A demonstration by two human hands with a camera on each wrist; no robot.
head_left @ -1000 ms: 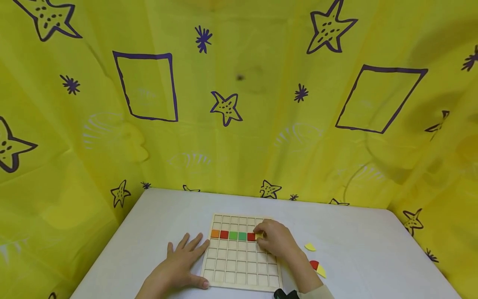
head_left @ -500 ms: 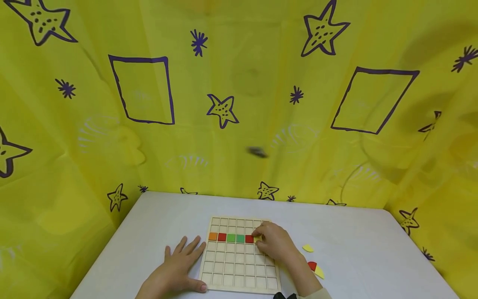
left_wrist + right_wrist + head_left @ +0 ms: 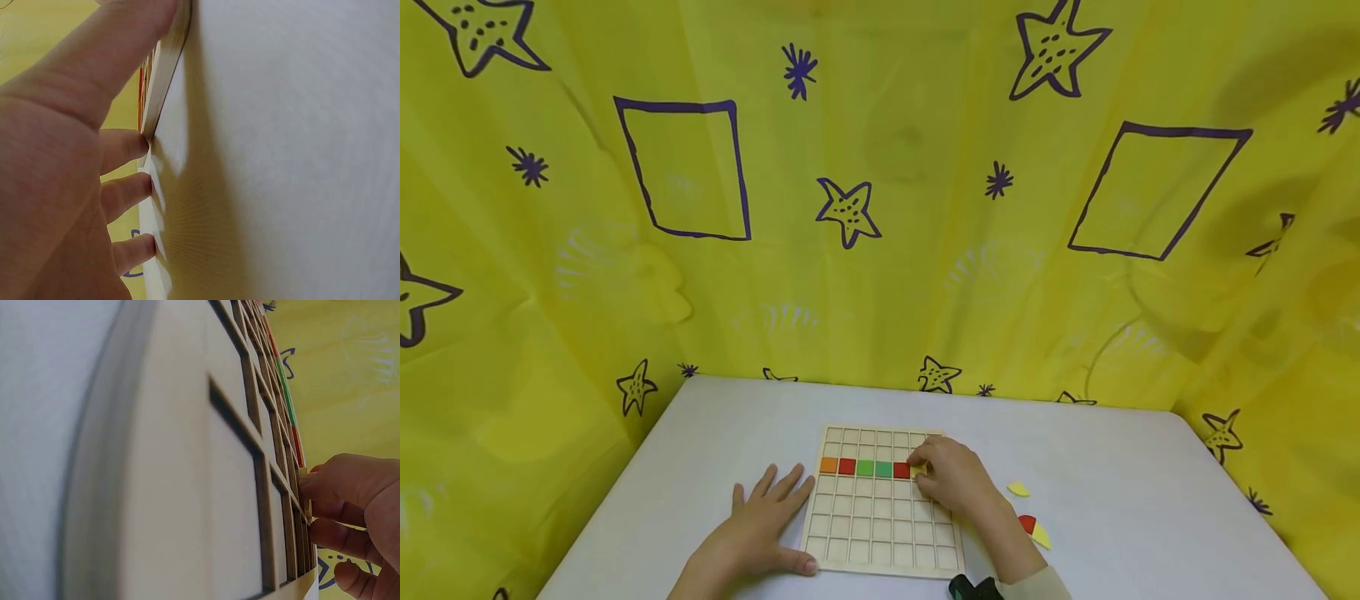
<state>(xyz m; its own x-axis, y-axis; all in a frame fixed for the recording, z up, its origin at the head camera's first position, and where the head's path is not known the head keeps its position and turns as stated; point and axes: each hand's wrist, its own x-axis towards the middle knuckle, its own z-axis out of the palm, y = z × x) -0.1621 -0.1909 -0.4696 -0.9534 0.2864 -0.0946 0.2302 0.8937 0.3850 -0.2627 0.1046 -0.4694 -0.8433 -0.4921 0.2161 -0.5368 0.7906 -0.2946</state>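
Backdrop: a yellow cloth point(image 3: 880, 250) printed with purple stars and squares hangs behind and to both sides of the table.
Table: the white table point(image 3: 1120, 500) carries the board, the loose pieces and both hands.
Grid board: a pale wooden grid board point(image 3: 880, 533) lies flat near the front middle of the table, its cells square.
Filled row: in the third row from the far edge sit, left to right, an orange tile point(image 3: 828, 465), a red tile point(image 3: 847, 467), two green tiles point(image 3: 875, 468) and another red tile point(image 3: 902, 470), each touching the next.
Left hand: the left hand point(image 3: 760, 525) lies flat on the table against the board's left edge, fingers point(image 3: 128, 190) straight and spread, the thumb pressing the near left corner of the board.
Right hand: the right hand point(image 3: 951, 483) rests on the board's right part, its fingers point(image 3: 340, 509) curled and pinching a small yellow tile.
Yellow tile: the yellow tile point(image 3: 918, 472) sits at the fingertips, just beside the right-hand red tile in the same row; whether it lies fully in its cell cannot be told.
Loose pieces: right of the board lie a yellow piece point(image 3: 1018, 489) and, nearer the front, a red piece point(image 3: 1027, 523) touching another yellow piece point(image 3: 1042, 536).
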